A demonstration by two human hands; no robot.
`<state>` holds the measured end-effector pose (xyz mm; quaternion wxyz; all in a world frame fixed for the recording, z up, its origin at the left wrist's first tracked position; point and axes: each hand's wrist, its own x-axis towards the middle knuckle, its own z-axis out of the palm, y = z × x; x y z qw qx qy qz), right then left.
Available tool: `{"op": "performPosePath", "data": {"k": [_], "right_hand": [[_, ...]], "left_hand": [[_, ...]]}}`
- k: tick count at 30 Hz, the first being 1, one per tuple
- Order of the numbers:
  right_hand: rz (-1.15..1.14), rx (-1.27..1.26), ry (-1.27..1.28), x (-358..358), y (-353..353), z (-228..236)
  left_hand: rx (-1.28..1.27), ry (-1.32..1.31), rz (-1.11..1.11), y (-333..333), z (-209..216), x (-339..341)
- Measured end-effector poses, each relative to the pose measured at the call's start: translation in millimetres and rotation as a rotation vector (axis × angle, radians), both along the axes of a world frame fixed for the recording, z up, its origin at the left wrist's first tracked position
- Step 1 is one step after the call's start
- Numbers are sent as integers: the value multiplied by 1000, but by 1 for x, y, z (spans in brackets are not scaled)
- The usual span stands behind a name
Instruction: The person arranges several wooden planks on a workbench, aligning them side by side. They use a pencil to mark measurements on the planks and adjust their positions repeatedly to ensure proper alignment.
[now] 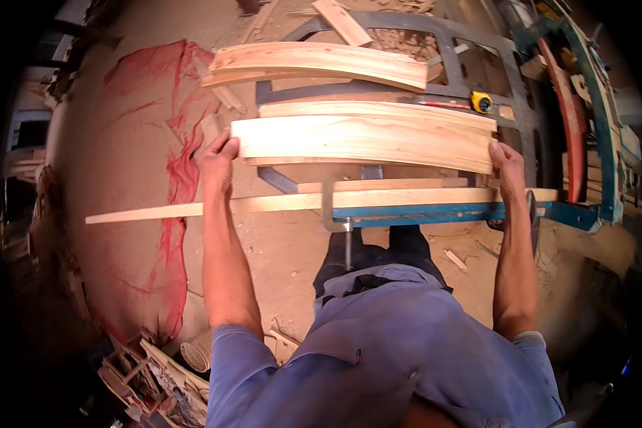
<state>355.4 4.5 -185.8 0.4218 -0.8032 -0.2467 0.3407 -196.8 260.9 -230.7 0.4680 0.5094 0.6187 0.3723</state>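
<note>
A pale wooden board (pixel 364 139) lies crosswise in front of me, gripped at both ends. My left hand (pixel 217 160) is closed on its left end, the thumb on the near face. At the right end my right hand (pixel 506 167) is closed on it as well. Behind this board, partly covered by it, is another wooden board (pixel 378 109). Farther off, a stack of boards (pixel 321 63) rests across the grey metal frame (pixel 471 53). Nearer to me a long wooden strip (pixel 278 204) runs along a blue beam (pixel 435 212), with a C-clamp (pixel 329 203) on it.
A yellow tape measure (pixel 481 102) and a red pencil-like stick (pixel 442 105) lie on the frame's right. Red cloth (pixel 150 93) covers floor at left. Wood scraps (pixel 150 385) are piled lower left. A blue metal frame (pixel 606 143) stands at right. The long strip juts out leftward.
</note>
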Motion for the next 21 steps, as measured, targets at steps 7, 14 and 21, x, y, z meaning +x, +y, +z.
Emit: {"op": "performPosePath", "data": {"k": [7, 14, 21], "right_hand": [[-23, 202, 87, 19, -3, 2], [-24, 337, 117, 19, -5, 25], [-52, 383, 173, 21, -8, 30]], "left_hand": [[39, -271, 40, 0, 6, -20], [81, -501, -36, -7, 52, -7], [149, -618, -49, -12, 62, -11]]}}
